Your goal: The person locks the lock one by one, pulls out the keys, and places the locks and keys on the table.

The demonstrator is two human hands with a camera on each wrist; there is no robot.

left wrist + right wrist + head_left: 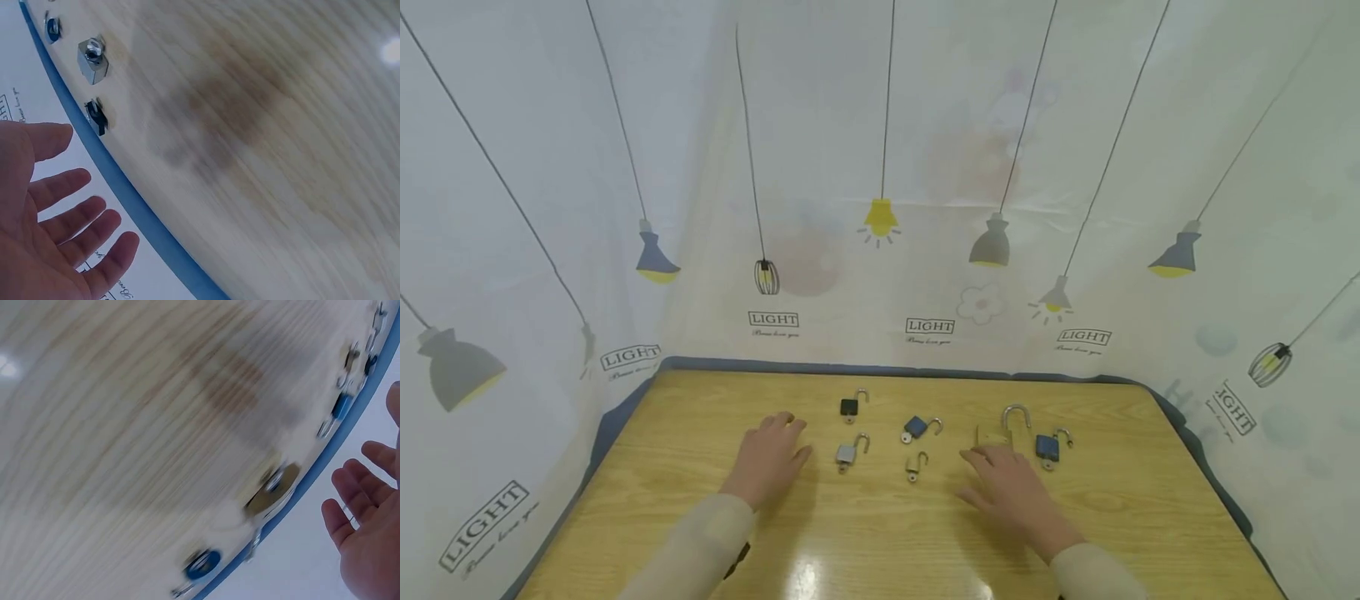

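Observation:
My left hand (769,457) hovers over the table with relaxed fingers and holds nothing. To its right lie a black padlock (849,407) and a silver padlock (846,455). In the middle are a small blue padlock (915,428) and a little brass-coloured one. My right hand (1003,487), also empty, is just in front of a large brass padlock (992,434), partly hiding its body in the head view. A bigger blue padlock (1047,448) lies to the right of that. Every shackle stands open, and keys stick out of several padlocks.
The wood-grain table (880,542) has a blue edge (850,367) along its back and sides. White cloth walls (820,125) printed with hanging lamps enclose it at the back, left and right.

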